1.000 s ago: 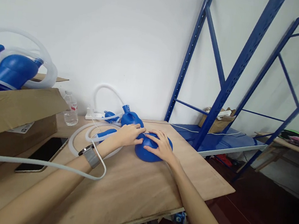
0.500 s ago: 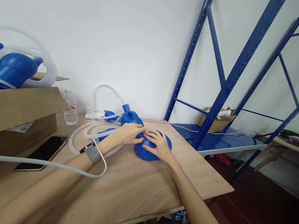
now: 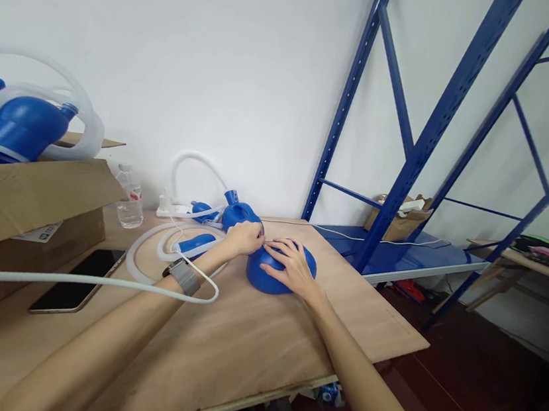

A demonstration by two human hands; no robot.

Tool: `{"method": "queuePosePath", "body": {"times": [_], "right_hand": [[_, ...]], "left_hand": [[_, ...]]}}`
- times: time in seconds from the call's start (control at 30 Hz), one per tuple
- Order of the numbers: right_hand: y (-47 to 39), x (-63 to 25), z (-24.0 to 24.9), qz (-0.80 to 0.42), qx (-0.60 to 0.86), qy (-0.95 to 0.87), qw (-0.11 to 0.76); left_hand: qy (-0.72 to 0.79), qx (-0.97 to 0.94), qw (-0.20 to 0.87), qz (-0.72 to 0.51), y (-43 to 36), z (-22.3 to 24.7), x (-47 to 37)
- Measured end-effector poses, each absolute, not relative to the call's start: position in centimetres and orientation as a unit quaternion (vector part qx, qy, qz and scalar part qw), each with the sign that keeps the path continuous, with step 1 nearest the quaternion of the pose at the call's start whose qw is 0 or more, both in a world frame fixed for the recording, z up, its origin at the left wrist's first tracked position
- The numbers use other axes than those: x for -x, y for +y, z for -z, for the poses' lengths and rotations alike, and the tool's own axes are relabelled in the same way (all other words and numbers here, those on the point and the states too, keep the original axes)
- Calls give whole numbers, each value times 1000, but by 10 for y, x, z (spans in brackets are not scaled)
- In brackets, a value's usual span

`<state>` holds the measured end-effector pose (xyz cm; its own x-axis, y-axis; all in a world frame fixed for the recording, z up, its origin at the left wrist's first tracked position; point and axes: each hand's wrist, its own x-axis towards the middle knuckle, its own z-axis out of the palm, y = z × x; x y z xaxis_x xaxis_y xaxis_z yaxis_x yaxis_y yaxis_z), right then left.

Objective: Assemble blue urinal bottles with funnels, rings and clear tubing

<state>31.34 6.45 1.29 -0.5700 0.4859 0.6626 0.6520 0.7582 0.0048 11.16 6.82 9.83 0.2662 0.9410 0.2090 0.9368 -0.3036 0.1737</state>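
Observation:
A rounded blue plastic piece (image 3: pixel 270 281) rests on the wooden table in front of me. My right hand (image 3: pixel 292 266) lies over its top and right side with the fingers spread. At its upper left edge my left hand (image 3: pixel 245 237) is closed, the fingers curled; what they pinch, if anything, is hidden. Just behind the left hand stands a blue plastic container with a spout (image 3: pixel 239 213). A coiled clear hose (image 3: pixel 141 249) and a blue handle-like part (image 3: pixel 197 244) lie left of the hands. A white cable (image 3: pixel 144 288) crosses over my left forearm.
On the left, a cardboard box (image 3: pixel 75 234) holds more blue containers (image 3: pixel 31 126) and hoses. A phone (image 3: pixel 78 278), a water bottle (image 3: pixel 130 198) and a white power strip (image 3: pixel 174 209) are on the table (image 3: pixel 256 356). Blue shelving (image 3: pixel 408 175) stands at right.
My left hand has curled its fingers and turned at the wrist, with its forearm shifting right. The cable over it has moved too. My right hand stays on the blue piece.

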Motion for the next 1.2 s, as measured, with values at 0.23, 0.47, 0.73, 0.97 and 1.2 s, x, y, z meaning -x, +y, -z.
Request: {"method": "queuePosePath", "body": {"times": [0.23, 0.47, 0.73, 0.97, 1.2], "right_hand": [[63, -312, -13, 128, 333, -878, 321], [62, -312, -13, 134, 330, -877, 323], [63, -311, -11, 126, 338, -873, 328], [64, -310, -11, 122, 330, -876, 331], [65, -310, -10, 131, 325, -871, 345]], "left_hand": [[595, -796, 26, -105, 73, -105, -114], [595, -801, 45, -49, 79, -116, -119], [586, -806, 63, -53, 75, -122, -117], [594, -799, 53, -79, 79, -113, -118], [606, -787, 64, -100, 79, -111, -119]]}}
